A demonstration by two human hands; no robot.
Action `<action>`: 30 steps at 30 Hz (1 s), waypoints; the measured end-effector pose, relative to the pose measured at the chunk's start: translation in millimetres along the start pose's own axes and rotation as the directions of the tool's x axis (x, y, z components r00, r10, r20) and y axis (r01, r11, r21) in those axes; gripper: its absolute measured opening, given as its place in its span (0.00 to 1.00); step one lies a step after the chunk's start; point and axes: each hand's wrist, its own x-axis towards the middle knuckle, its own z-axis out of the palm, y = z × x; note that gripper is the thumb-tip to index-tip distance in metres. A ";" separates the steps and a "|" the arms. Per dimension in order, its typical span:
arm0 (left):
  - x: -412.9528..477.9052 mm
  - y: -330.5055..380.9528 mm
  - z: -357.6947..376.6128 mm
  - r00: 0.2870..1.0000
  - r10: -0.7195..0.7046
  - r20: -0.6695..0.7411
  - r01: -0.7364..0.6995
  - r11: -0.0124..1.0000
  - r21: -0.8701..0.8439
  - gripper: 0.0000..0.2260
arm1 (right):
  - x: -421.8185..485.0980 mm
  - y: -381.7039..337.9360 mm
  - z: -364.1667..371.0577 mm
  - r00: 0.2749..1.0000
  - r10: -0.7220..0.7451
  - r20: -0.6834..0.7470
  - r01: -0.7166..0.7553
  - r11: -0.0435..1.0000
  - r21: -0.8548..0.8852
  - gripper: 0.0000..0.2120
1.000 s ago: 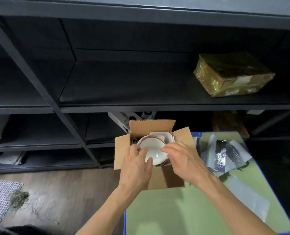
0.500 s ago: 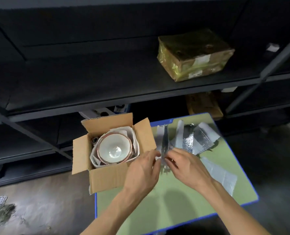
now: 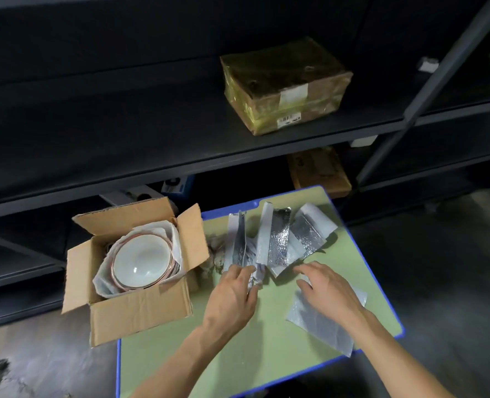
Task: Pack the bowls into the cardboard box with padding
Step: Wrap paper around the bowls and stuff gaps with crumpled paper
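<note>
I see green table [image 3: 266, 340]; corrugated cardboard box [image 3: 140, 314] at its 9 o'clock, glossy round bowls [image 3: 142, 261] nested inside in white foam [image 3: 172, 239]. Crinkled foil padding strips [image 3: 278, 242] at 12; left hand [image 3: 232, 294] pinches one strip's end, right hand [image 3: 328, 288] palm-down, fingers loosely spread.

Dim overall, brightest on the green table [image 3: 238, 354] and the box [image 3: 140, 314], lit from above on the camera's side. Near black across the shelves [image 3: 123, 124], with detail lost. Pale glare inside the bowl [image 3: 142, 261], with glints on the foil padding [image 3: 279, 239] and the wrapped parcel [image 3: 284, 84]. Slightly soft throughout, with straight lines bowed toward the edges.
</note>
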 end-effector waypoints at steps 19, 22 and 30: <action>15.1 16.8 16.4 0.997 0.020 -0.081 -0.026 0.997 -0.070 0.15 | 51.7 14.7 -25.5 0.955 0.207 -0.210 -0.210 0.978 0.010 0.07; 21.7 22.3 14.4 0.994 0.054 -0.096 -0.060 0.996 -0.062 0.16 | 36.6 15.5 -43.5 0.952 0.176 -0.249 -0.181 0.983 0.002 0.04; 42.8 48.3 7.9 0.972 0.226 -0.070 -0.232 0.969 -0.081 0.21 | 2.0 10.6 -79.2 0.911 0.226 -0.345 -0.210 0.974 0.083 0.07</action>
